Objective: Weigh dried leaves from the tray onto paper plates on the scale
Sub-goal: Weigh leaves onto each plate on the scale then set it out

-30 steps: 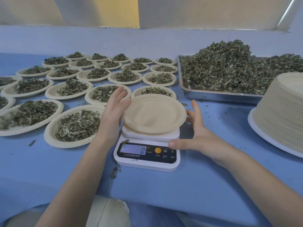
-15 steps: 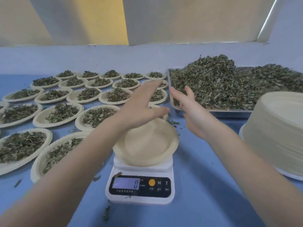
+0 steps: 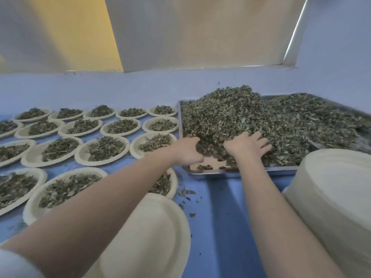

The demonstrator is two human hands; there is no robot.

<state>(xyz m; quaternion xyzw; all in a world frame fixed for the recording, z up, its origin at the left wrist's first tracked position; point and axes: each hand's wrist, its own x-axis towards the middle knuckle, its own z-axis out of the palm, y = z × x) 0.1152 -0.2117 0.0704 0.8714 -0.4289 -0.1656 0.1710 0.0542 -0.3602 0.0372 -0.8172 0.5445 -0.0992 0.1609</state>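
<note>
A metal tray [image 3: 212,173] at the right holds a big heap of dried leaves [image 3: 241,117]. Both my hands are in its near left corner. My left hand [image 3: 188,151] is cupped, with fingers and thumb curled round a clump of leaves. My right hand [image 3: 248,146] lies on the heap with fingers spread and their tips sunk into the leaves. An empty paper plate [image 3: 152,233] sits close below me, partly under my left forearm. The scale beneath it is hidden.
Several paper plates filled with leaves [image 3: 104,149] cover the blue table [image 3: 218,217] to the left in rows. A tall stack of empty paper plates [image 3: 337,197] stands at the right, close to my right forearm. Loose leaf bits lie near the tray.
Both hands left the empty plate on the scale and reached forward into the tray, where they now dig into the leaves. My view tilted up, so the scale's display dropped out of sight.
</note>
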